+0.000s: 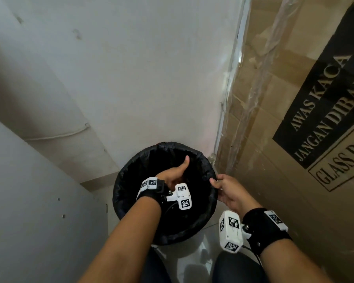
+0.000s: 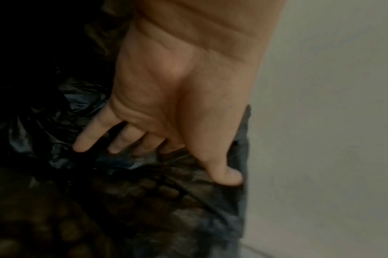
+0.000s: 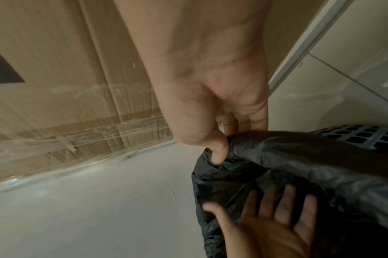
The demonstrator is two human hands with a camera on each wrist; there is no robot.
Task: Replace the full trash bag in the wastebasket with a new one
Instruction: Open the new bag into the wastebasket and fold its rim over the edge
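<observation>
A round wastebasket [image 1: 194, 231] stands on the floor in a corner, lined with a black trash bag [image 1: 131, 176] folded over its rim. My left hand [image 1: 173, 174] reaches down inside the basket with straight, spread fingers [image 2: 93, 136] pressing the black bag [image 2: 56, 122] against the inner wall; its thumb [image 2: 226, 174] lies on the plastic. My right hand [image 1: 227, 189] holds the bag's folded edge at the right rim, thumb [image 3: 219, 153] and fingers pinching the black bag [image 3: 298, 157]. The basket's perforated grey wall [image 3: 365, 137] shows under the bag. My left hand [image 3: 276, 218] is also seen in the right wrist view.
A tall cardboard box [image 1: 294, 139] wrapped in clear film stands close on the right, printed with a glass warning. White walls [image 1: 131, 68] close in behind and on the left. A pale tiled floor [image 3: 100, 209] surrounds the basket; my knees [image 1: 233, 270] are just below it.
</observation>
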